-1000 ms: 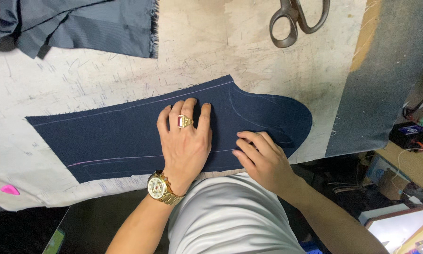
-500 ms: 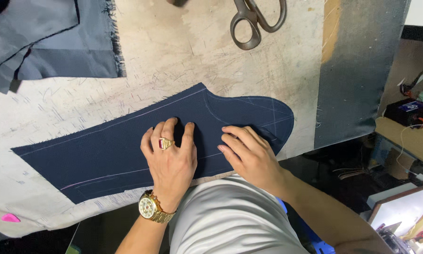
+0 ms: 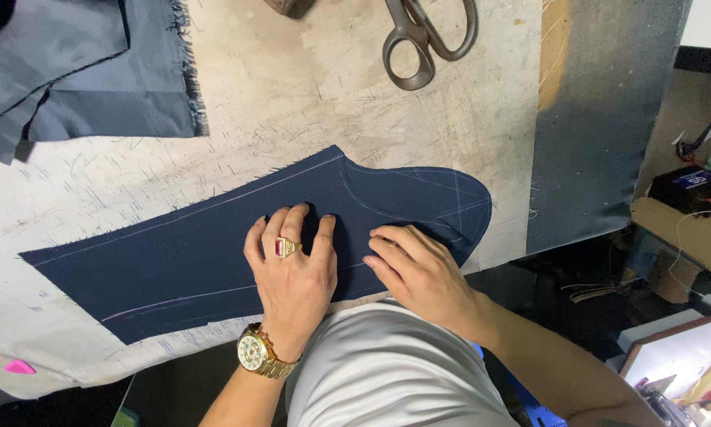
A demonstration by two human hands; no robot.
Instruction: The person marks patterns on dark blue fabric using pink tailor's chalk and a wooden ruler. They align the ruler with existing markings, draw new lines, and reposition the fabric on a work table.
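- We see a navy cut fabric piece that lies flat on the worn, scratched surface, close to its near edge, with the long part going to the left and the rounded end to the right.
- Pale chalk lines run along the piece near its edges and cross each other at the rounded end.
- The left hand rests palm down on the middle of the piece; its fingers are straight, a little spread, and point away from the person, pressed flat on the cloth. They pinch nothing.
- This hand has a ring with a red stone on one finger and a gold wristwatch at the wrist.
- The right hand lies just beside the left one, also on the piece, nearer to the rounded end. Its fingers are close together, slightly bent, and point to the left; the tips touch the cloth. They also hold nothing.
- So the fabric is under both hands: it goes out far to the left of the left hand, and only a short way to the right of the right hand.
- Large metal scissors lie at the far side of the surface, well apart from the hands.
- A grey fabric with a frayed edge lies at the far left corner.
- A small pink piece of chalk lies near the left front edge.
- A grey padded strip covers the right side of the surface.
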